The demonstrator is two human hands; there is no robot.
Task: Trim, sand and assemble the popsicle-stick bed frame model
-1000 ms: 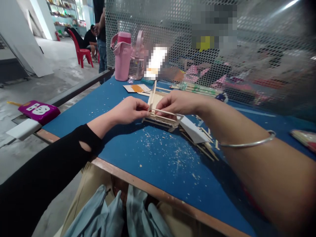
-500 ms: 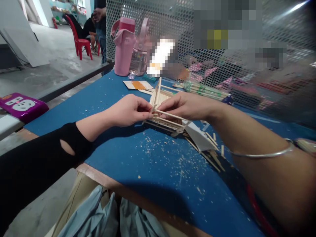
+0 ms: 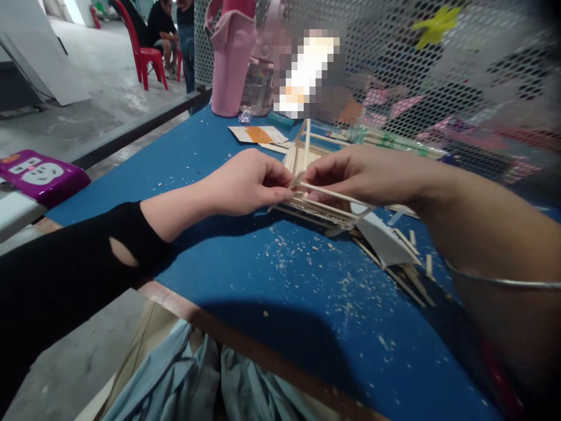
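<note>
A small model built of thin wooden sticks (image 3: 335, 215) rests on the blue table, with slatted sticks across its base, long side rails and raised posts at its left end. My left hand (image 3: 245, 181) is closed, its thumb and forefinger pinching the model's near-left corner. From the other side, my right hand (image 3: 350, 172) reaches over the rails with its fingertips pinched at the same corner. The fingertips of both hands almost meet there. Whether a small loose piece lies between them is hidden.
Beyond the model lie a card with an orange patch (image 3: 258, 134) and bundled sticks (image 3: 394, 140). A pink bottle (image 3: 234, 64) stands by the mesh panel (image 3: 377, 35). White paper (image 3: 388, 237) and loose sticks (image 3: 405, 280) lie right. A purple power strip (image 3: 41, 178) is left.
The camera view has shifted, so the table and the things on it appear farther right. Both hands stay at the same corner of the model, with little change in their grip.
</note>
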